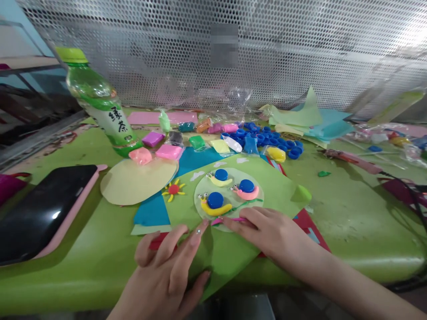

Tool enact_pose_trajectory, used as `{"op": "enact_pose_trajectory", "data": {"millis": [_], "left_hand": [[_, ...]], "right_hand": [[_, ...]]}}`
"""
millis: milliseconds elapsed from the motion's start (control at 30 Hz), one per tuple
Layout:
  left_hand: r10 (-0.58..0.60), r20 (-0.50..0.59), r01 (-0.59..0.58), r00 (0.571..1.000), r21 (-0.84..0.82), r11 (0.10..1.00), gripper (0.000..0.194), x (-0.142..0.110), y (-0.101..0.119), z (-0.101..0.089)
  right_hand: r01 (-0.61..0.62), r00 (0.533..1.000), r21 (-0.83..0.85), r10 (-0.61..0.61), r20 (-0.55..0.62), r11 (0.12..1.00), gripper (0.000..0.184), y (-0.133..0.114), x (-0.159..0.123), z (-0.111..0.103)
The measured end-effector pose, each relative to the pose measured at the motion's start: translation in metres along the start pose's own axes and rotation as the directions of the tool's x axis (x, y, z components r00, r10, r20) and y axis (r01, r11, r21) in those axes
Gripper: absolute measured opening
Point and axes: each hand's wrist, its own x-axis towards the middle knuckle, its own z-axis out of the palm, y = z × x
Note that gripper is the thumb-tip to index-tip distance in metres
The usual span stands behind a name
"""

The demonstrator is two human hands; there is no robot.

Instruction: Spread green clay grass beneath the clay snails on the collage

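My right hand (267, 226) is closed around a thin pink clay tool (238, 219), its tip down at the lower edge of a pale paper circle (231, 172). Beside that tip rests the index fingertip of my left hand (170, 262), whose fingers are stretched out over light green paper (227, 262). Three clay snails with blue bottle-cap shells are on the circle: a yellow one (216, 211), a pink one (252, 194) and a pale one (222, 182). A thin green clay strand (247, 203) lies below the pink snail. Left of the circle is a red-and-yellow clay sun (173, 190).
A green tea bottle (100, 102) and a black phone-like device (46, 209) stand at the left. Wrapped clay packets (169, 151) and several blue caps (267, 138) lie behind the paper. At the right is a corded pink tool (356, 162). A perforated metal panel (167, 58) rises behind.
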Motion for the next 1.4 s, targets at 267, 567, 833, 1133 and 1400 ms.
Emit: {"op": "enact_pose_trajectory", "data": {"millis": [267, 567, 833, 1133, 1400], "left_hand": [[-0.020, 0.003, 0.020, 1.000, -0.013, 1.000, 0.040, -0.006, 0.000, 0.002], [0.012, 0.022, -0.013, 1.000, 0.039, 0.999, 0.043, -0.007, 0.000, 0.001], [-0.002, 0.047, 0.000, 0.999, 0.040, 0.999, 0.038, -0.005, 0.002, 0.001], [-0.013, 0.009, 0.013, 1.000, 0.022, 1.000, 0.041, -0.005, 0.002, 0.002], [-0.025, 0.019, 0.025, 0.999, 0.042, 0.999, 0.036, -0.003, 0.002, 0.003]], "right_hand": [[0.044, 0.999, -0.101, -0.046, -0.014, 0.994, 0.028, 0.004, 0.005, -0.004], [0.139, 0.990, -0.181, -0.129, 0.063, 0.974, 0.033, 0.005, 0.010, -0.013], [0.102, 0.995, -0.199, -0.097, 0.036, 0.975, 0.029, 0.000, 0.009, -0.017], [0.084, 0.996, -0.186, -0.079, 0.035, 0.979, 0.027, 0.001, 0.004, -0.018], [0.042, 0.998, -0.165, -0.048, -0.036, 0.985, 0.027, 0.002, 0.000, -0.020]]}}
